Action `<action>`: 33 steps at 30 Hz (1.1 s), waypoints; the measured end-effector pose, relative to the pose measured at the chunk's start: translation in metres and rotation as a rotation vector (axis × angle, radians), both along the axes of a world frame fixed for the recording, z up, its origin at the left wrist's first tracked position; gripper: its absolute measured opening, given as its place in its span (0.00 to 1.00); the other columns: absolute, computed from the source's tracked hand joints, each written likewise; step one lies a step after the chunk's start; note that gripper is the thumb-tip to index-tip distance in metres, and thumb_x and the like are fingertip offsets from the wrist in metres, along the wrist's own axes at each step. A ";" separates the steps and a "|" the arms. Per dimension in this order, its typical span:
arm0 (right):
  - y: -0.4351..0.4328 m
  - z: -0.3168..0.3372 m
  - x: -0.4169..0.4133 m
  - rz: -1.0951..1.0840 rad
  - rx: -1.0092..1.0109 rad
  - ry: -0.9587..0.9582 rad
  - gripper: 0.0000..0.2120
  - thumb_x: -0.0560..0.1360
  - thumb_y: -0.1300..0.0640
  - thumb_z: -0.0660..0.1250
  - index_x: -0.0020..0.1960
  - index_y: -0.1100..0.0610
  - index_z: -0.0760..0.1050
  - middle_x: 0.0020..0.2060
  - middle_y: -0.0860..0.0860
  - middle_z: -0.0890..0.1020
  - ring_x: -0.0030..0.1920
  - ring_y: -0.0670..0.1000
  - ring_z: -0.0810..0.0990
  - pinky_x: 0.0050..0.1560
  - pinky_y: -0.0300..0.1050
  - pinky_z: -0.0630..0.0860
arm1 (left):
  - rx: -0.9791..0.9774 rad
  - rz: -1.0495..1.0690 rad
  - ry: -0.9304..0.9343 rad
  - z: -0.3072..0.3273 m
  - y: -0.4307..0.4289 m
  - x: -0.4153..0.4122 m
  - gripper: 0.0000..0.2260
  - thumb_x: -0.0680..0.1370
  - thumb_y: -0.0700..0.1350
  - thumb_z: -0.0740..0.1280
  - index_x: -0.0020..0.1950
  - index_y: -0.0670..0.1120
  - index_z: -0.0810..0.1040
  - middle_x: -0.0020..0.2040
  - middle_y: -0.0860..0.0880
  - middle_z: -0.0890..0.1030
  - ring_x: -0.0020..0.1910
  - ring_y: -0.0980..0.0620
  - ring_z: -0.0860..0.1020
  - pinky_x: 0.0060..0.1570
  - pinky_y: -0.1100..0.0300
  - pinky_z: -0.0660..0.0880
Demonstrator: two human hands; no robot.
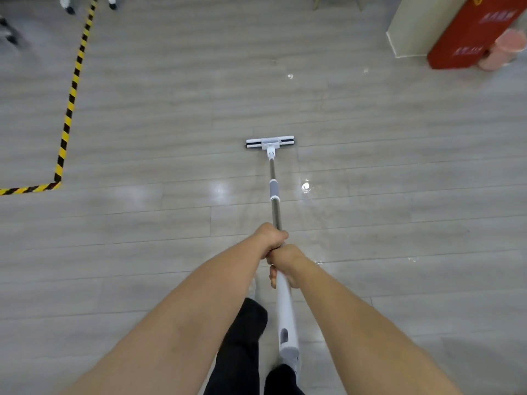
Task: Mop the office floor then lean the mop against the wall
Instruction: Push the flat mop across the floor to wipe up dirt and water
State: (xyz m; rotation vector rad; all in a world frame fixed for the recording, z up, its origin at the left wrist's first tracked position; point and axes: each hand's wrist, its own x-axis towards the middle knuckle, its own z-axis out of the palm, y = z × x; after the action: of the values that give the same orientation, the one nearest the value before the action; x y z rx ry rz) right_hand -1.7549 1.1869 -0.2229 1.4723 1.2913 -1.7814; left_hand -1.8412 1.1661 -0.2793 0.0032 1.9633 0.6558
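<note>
A white mop (274, 192) with a metal shaft stretches away from me over the grey plank floor (171, 115). Its flat white and black head (270, 142) lies on the floor straight ahead. My left hand (271, 238) grips the metal shaft, just ahead of my right hand (283, 262), which grips the top of the white handle part. The two hands touch each other. The handle's white end hangs down between my forearms, over my dark trouser legs.
Yellow and black hazard tape (70, 104) marks a corner on the floor at the left. A cream wall corner (410, 27), a red cabinet (467, 38) and a pink object (504, 49) stand at the far right. Wet shiny patches (305, 187) glisten near the shaft.
</note>
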 end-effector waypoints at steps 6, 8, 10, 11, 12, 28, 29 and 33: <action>0.086 0.015 -0.137 -0.004 0.045 -0.025 0.11 0.77 0.68 0.55 0.52 0.60 0.75 0.26 0.54 0.71 0.21 0.51 0.70 0.27 0.44 0.74 | 0.044 -0.042 -0.019 0.015 0.084 -0.140 0.15 0.76 0.45 0.69 0.59 0.38 0.76 0.47 0.44 0.81 0.49 0.45 0.82 0.50 0.53 0.81; 0.114 0.021 -0.180 -0.018 0.035 -0.036 0.11 0.78 0.68 0.56 0.54 0.60 0.74 0.25 0.54 0.71 0.20 0.51 0.69 0.26 0.44 0.74 | 0.043 -0.069 -0.037 0.022 0.113 -0.187 0.13 0.76 0.44 0.68 0.57 0.38 0.76 0.46 0.44 0.81 0.46 0.46 0.82 0.46 0.54 0.82; 0.136 0.025 -0.218 -0.034 0.034 -0.031 0.10 0.78 0.68 0.57 0.54 0.61 0.74 0.24 0.54 0.70 0.20 0.52 0.69 0.25 0.43 0.73 | 0.038 -0.098 -0.067 0.029 0.138 -0.228 0.09 0.77 0.43 0.68 0.54 0.40 0.75 0.42 0.45 0.79 0.39 0.49 0.80 0.35 0.58 0.78; 0.148 0.026 -0.236 -0.038 0.029 -0.026 0.09 0.77 0.68 0.57 0.53 0.62 0.74 0.23 0.54 0.70 0.20 0.52 0.69 0.24 0.42 0.73 | 0.037 -0.106 -0.078 0.030 0.151 -0.248 0.08 0.78 0.43 0.68 0.54 0.40 0.75 0.42 0.45 0.79 0.37 0.50 0.79 0.32 0.59 0.76; 0.160 0.026 -0.255 -0.037 0.024 -0.023 0.09 0.77 0.68 0.57 0.53 0.63 0.74 0.22 0.54 0.70 0.19 0.52 0.69 0.24 0.42 0.72 | 0.036 -0.109 -0.087 0.031 0.162 -0.266 0.08 0.78 0.42 0.68 0.53 0.40 0.74 0.42 0.45 0.78 0.37 0.50 0.78 0.31 0.59 0.75; 0.399 -0.003 -0.518 -0.048 -0.028 -0.013 0.18 0.75 0.68 0.60 0.64 0.63 0.72 0.21 0.55 0.73 0.21 0.54 0.72 0.27 0.45 0.74 | 0.018 -0.064 -0.133 0.007 0.399 -0.537 0.06 0.78 0.42 0.68 0.51 0.40 0.74 0.49 0.40 0.83 0.42 0.45 0.81 0.47 0.51 0.81; 0.422 0.000 -0.537 -0.044 -0.037 -0.001 0.16 0.75 0.68 0.60 0.63 0.64 0.73 0.21 0.55 0.73 0.21 0.54 0.72 0.27 0.45 0.74 | 0.014 -0.049 -0.117 0.006 0.421 -0.555 0.07 0.77 0.42 0.68 0.52 0.39 0.75 0.50 0.39 0.83 0.41 0.45 0.81 0.44 0.52 0.81; 0.506 0.008 -0.605 -0.042 0.043 0.039 0.07 0.74 0.69 0.61 0.51 0.66 0.75 0.22 0.57 0.74 0.21 0.54 0.72 0.27 0.44 0.73 | 0.031 0.040 -0.075 0.006 0.508 -0.623 0.04 0.77 0.40 0.66 0.45 0.40 0.74 0.36 0.42 0.81 0.34 0.45 0.80 0.37 0.55 0.77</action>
State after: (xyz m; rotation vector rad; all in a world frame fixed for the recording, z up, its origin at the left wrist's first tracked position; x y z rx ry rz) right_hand -2.3603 1.6925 -0.2152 1.5049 1.3355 -1.8283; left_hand -2.4640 1.6745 -0.2732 -0.0415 1.8850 0.7027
